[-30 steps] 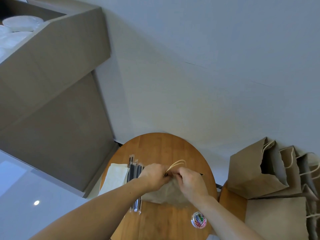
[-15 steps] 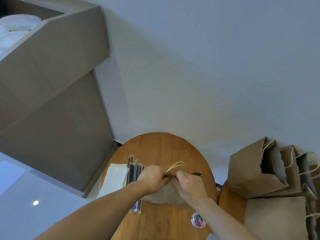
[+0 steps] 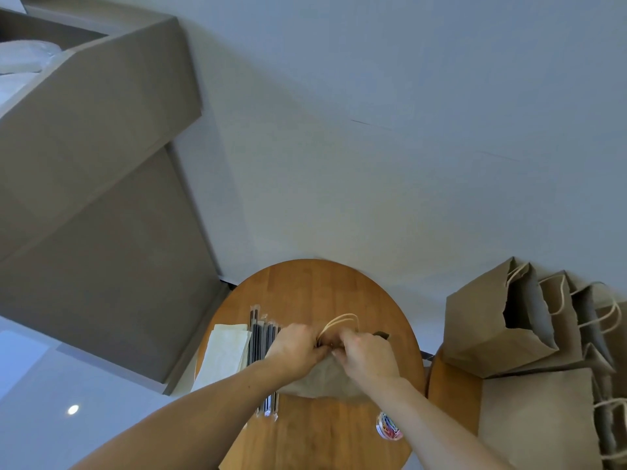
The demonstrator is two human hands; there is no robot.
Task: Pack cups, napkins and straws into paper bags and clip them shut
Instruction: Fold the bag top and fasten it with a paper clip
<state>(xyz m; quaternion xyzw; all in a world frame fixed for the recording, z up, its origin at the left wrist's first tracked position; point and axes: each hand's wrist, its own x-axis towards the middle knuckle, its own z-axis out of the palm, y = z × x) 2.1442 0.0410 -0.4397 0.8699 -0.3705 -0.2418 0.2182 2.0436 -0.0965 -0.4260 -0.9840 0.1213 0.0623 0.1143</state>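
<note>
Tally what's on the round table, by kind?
Paper bag: 1
Napkin stack: 1
Wrapped-straw pile: 1
Clip tub: 1
Total: 4

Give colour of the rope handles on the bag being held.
Pale cream twisted-paper handles, lighter than the brown paper bag; head view.

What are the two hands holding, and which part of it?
The left hand and the right hand both pinch the brown paper bag at its top edge, right below the twine handles.
</note>
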